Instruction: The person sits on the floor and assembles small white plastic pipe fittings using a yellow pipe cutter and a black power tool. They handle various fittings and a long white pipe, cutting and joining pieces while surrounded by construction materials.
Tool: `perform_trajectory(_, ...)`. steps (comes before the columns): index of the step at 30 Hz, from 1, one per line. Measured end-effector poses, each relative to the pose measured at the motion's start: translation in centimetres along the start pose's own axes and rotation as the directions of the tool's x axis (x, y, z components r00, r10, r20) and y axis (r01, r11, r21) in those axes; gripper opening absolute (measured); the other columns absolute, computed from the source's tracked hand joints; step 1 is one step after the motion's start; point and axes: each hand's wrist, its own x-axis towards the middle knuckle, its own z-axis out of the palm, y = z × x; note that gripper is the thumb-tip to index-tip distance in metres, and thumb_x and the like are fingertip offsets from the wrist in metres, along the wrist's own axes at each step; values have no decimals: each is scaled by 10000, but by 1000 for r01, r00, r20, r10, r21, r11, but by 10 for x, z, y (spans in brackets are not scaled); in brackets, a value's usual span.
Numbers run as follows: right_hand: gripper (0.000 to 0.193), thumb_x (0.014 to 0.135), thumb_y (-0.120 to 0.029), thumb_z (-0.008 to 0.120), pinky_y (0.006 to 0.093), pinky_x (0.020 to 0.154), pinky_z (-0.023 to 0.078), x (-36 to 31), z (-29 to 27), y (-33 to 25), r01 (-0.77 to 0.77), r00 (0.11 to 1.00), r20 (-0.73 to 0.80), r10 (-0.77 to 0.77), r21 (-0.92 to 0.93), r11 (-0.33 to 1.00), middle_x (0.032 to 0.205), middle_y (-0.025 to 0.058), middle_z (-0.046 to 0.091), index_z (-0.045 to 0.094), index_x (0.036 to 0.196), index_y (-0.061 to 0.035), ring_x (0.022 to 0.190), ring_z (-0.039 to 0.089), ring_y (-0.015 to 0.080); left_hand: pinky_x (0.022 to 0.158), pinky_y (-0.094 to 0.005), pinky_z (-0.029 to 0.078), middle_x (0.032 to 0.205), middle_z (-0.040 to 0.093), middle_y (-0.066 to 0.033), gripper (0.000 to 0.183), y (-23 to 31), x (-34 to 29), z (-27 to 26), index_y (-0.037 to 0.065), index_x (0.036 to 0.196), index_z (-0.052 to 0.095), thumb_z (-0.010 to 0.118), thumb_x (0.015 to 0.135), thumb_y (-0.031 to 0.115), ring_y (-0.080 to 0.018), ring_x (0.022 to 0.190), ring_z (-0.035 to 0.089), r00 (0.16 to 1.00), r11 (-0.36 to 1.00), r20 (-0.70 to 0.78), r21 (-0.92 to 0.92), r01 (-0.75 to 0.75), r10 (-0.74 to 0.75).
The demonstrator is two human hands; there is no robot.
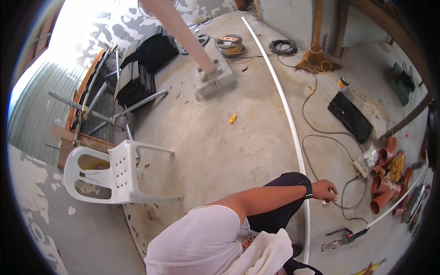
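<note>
My left arm reaches across to the right, a black watch on its wrist. My left hand [324, 190] has curled fingers, with a small whitish bit showing beneath them; what they hold, I cannot make out. Beside the wrist runs a long white pipe [285, 101], lying along the floor and passing by my dark-trousered knee [277, 220]. Below the hand lies a corded tool [344, 239] with a black handle and grey metal head. At the lower right edge, a brownish shape, possibly fingertips of my right hand [368, 269], appears near a yellow strip [379, 264].
A white plastic chair [123, 176] lies tipped on its side at left, near metal scaffold pipes [110, 119]. A post on a concrete block [215, 80] stands ahead. Reddish-brown pipe fittings [380, 185], a looping cable [305, 121] and a broom [317, 57] occupy the right.
</note>
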Motion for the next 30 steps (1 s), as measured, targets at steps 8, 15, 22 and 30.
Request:
perform_trajectory(8, 349, 933, -384, 679, 348, 657, 545, 17, 169, -98, -68, 812, 454, -367, 698, 713, 920, 64, 625, 611, 1053, -64, 859, 646, 189, 687, -400, 584, 1021, 686, -106, 560, -27, 40, -1, 26, 1185, 673, 789, 859, 466, -223, 849, 686, 981, 973, 77, -136, 185, -176)
perform_trajectory(15, 330, 901, -321, 682, 359, 558, 531, -42, 238, -122, -39, 572, 781, -249, 329, 943, 708, 131, 646, 616, 903, 2, 579, 633, 233, 722, -433, 612, 1026, 717, -151, 520, -26, 36, -23, -29, 1216, 667, 786, 882, 352, -267, 906, 727, 969, 969, -42, -58, 239, -242)
perform_trajectory(22, 399, 920, -384, 683, 380, 546, 546, -39, 253, -130, 154, 442, 875, -197, 143, 978, 736, 131, 666, 649, 907, 13, 613, 666, 245, 606, -333, 602, 855, 714, -119, 424, -55, 34, -33, -28, 1102, 667, 845, 827, 242, -202, 747, 723, 992, 977, -122, -206, -55, 30)
perform_trajectory(30, 479, 1009, -527, 554, 382, 740, 553, -49, 256, -143, -392, 563, 775, -288, 557, 732, 902, 93, 659, 621, 1073, -57, 863, 667, 227, 547, -356, 569, 799, 715, -137, 560, -23, 15, -10, -10, 913, 689, 717, 911, 549, -205, 629, 686, 994, 994, -47, -46, 99, -101)
